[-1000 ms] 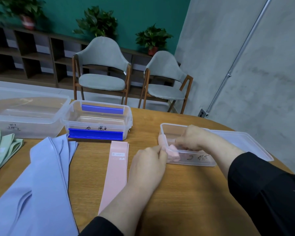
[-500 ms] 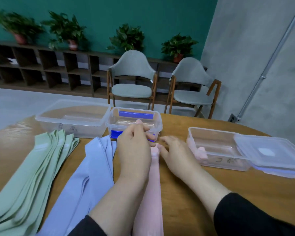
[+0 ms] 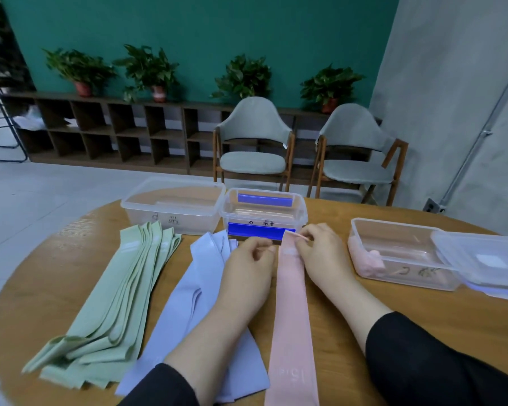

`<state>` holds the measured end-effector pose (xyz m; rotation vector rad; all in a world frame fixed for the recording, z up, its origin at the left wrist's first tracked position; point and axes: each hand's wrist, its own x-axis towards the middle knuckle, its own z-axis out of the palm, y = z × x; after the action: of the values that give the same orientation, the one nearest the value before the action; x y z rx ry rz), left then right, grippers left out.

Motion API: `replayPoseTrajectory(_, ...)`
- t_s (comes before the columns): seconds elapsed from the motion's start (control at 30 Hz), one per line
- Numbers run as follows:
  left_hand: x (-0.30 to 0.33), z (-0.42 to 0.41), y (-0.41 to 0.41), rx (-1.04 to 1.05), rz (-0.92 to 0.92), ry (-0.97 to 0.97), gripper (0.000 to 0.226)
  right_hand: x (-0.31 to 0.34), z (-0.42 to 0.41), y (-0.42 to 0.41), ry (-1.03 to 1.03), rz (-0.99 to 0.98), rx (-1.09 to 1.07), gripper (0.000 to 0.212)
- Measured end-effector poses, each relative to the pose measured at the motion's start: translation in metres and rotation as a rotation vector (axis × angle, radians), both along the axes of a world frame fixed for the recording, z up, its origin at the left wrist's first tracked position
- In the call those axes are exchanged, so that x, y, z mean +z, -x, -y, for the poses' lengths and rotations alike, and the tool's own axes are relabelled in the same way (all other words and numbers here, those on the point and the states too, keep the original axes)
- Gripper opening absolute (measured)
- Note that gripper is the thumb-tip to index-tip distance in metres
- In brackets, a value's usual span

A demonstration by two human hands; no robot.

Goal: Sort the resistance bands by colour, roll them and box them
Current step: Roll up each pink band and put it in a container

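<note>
Handwriting on the fronts of the three clear plastic boxes is too smeared to read, and the near ends of the bands run out of view at the bottom edge. Both forearms in black sleeves cover part of the lilac bands (image 3: 206, 291).

A single pink band (image 3: 292, 312) lies flat and straight on the round wooden counter (image 3: 349, 291), running away from the person. Its far end sits between the hands: the right hand (image 3: 320, 253) pinches that far edge with curled fingertips and lifts a thin lip of it, while the left hand (image 3: 248, 268) rests just beside the band's left edge with fingers curled in; whether it grips the fabric I cannot tell.

To the left lie the lilac bands in a loose overlapping sheaf, and further left a fanned stack of pale green bands (image 3: 121, 300), all matte, soft-looking strips.

Behind them stand a lidless box (image 3: 173, 206) and, touching it, a box with blue clips (image 3: 263, 213). Well to the right, the third box (image 3: 399, 253) holds a pink roll (image 3: 367, 260) in its left end; its lid (image 3: 481, 259) leans over its right rim.
</note>
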<state>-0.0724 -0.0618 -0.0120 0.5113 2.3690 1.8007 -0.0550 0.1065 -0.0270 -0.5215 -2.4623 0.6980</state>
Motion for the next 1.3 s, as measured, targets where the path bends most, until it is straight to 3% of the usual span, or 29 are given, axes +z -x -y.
replayPoseTrajectory(0.1, 0.019, -0.003, 0.000, -0.053, -0.199, 0.105, 0.049, 0.031, 0.006, -0.021, 0.075, -0.101, 0.120, 0.010)
replayPoseTrajectory(0.17, 0.039, -0.008, -0.001, -0.059, -0.271, 0.162, 0.059, 0.050, 0.010, -0.038, 0.149, -0.191, 0.170, 0.010)
replayPoseTrajectory(0.43, 0.032, 0.008, -0.039, -0.403, 0.000, 0.368, 0.023, 0.108, 0.013, -0.093, 0.491, -0.382, 0.074, 0.010)
replayPoseTrajectory(0.63, 0.047, 0.002, -0.048, -0.331, -0.014, 0.238, 0.020, 0.106, -0.004, -0.137, 0.432, -0.361, -0.047, 0.035)
replayPoseTrajectory(0.8, 0.089, -0.037, -0.036, -0.426, -0.264, 0.427, 0.024, 0.080, -0.028, -0.181, 0.566, -0.341, -0.136, 0.040)
replayPoseTrajectory(0.9, 0.077, -0.074, -0.035, -0.393, -0.546, 0.695, 0.028, 0.038, -0.041, -0.199, 0.511, -0.204, -0.195, 0.034)
replayPoseTrajectory(1.0, 0.036, -0.089, -0.063, -0.304, -0.717, 0.677, 0.027, -0.002, -0.048, -0.221, 0.302, 0.067, -0.248, 0.020)
replayPoseTrajectory(1.1, -0.006, -0.077, -0.106, -0.331, -0.718, 0.571, 0.022, -0.022, -0.053, -0.235, 0.207, 0.160, -0.283, 0.019)
replayPoseTrajectory(1.2, -0.032, -0.064, -0.122, -0.287, -0.663, 0.646, 0.023, -0.030, -0.062, -0.234, 0.092, 0.124, -0.261, 0.015)
replayPoseTrajectory(1.3, -0.041, -0.058, -0.118, -0.218, -0.690, 0.744, 0.027, -0.029, -0.062, -0.227, 0.112, 0.113, -0.086, 0.006)
